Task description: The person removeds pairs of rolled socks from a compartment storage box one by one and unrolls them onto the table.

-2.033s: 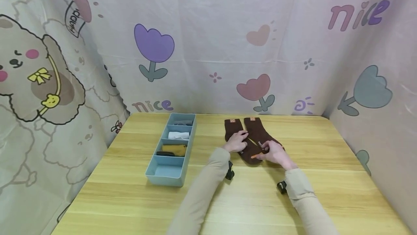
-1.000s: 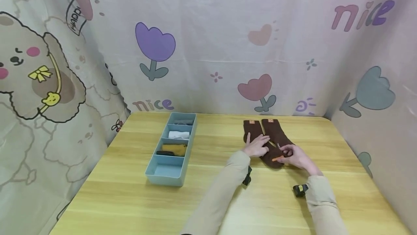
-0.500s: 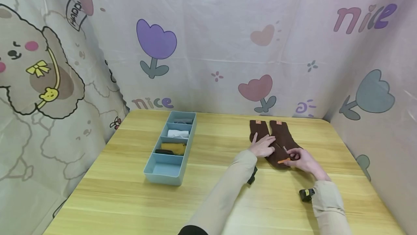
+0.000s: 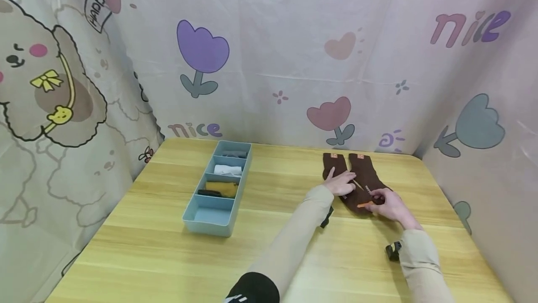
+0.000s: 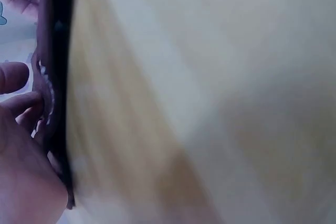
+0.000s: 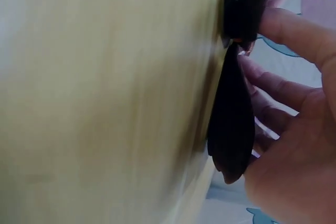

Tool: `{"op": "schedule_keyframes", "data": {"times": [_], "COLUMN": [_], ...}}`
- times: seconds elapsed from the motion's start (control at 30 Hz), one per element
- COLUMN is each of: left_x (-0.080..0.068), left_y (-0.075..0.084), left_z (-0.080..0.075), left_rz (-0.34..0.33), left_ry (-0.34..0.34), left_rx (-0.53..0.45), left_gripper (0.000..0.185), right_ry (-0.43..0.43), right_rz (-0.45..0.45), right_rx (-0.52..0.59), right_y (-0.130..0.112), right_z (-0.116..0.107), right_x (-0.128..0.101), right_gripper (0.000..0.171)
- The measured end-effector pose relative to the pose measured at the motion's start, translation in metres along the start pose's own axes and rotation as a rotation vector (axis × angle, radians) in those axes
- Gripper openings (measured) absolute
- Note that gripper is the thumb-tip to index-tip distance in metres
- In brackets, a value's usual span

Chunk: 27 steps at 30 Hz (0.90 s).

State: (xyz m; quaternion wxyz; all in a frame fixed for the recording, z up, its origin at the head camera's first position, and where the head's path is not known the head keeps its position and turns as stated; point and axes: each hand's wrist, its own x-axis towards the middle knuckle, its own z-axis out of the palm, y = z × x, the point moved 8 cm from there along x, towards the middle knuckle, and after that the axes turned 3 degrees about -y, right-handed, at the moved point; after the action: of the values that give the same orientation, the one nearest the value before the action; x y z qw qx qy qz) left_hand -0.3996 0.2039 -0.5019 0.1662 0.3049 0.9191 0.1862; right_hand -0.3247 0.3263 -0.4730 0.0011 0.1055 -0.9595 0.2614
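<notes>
Left sock [image 4: 354, 201], brown, right of centre on the wooden table [image 4: 138, 251]; cuff with orange label toward the curtain [image 4: 260, 37], long axis running back toward the person and slanting rightward into the foot. Right sock [image 4: 364, 171], matching, lying just beside it on the same slant, a thin gap between the legs, white lettering at the foot. Left hand [image 4: 338, 184]: rests on the left sock at mid-length, fingers extended, clasping nothing. Right hand [image 4: 390, 204]: bent fingers and thumb touching the socks at the foot end, by the orange strip [image 4: 364, 205] near the left sock's toe; whether cloth is pinched cannot be told. The left sock's foot lies between the hands, its toe nearer the right; the right sock's foot end is also nearer the right hand, which partly covers it. Nearest obstruction: the hands themselves. Well apart to the left: one blue divided tray [image 4: 208, 229], holding, far to near, a grey item [image 4: 235, 154], a white item [image 4: 228, 170], and a mustard item [image 4: 223, 189] beside a dark one [image 4: 208, 193].
</notes>
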Motion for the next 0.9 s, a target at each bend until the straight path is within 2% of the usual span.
{"op": "schedule_keyframes", "data": {"times": [0.27, 0.43, 0.67, 0.9], "left_x": [-0.007, -0.02, -0.057, -0.105], "left_y": [0.003, -0.004, -0.021, -0.038], "left_z": [-0.018, -0.032, -0.074, -0.097], "left_rz": [0.119, 0.115, 0.102, 0.063], "left_ry": [0.029, 0.053, 0.116, 0.159], "left_rx": [0.038, 0.047, -0.049, -0.109], "left_gripper": [0.055, 0.056, 0.056, 0.058], "right_ry": [0.052, 0.012, 0.01, 0.005], "right_rz": [-0.042, -0.062, -0.092, -0.143], "right_rx": [0.011, 0.05, 0.063, 0.083], "right_y": [-0.014, -0.032, -0.055, -0.083], "right_z": [0.0, 0.001, 0.002, 0.012], "right_x": [0.002, 0.01, 0.021, 0.031], "right_gripper": [0.048, 0.05, 0.049, 0.048]}}
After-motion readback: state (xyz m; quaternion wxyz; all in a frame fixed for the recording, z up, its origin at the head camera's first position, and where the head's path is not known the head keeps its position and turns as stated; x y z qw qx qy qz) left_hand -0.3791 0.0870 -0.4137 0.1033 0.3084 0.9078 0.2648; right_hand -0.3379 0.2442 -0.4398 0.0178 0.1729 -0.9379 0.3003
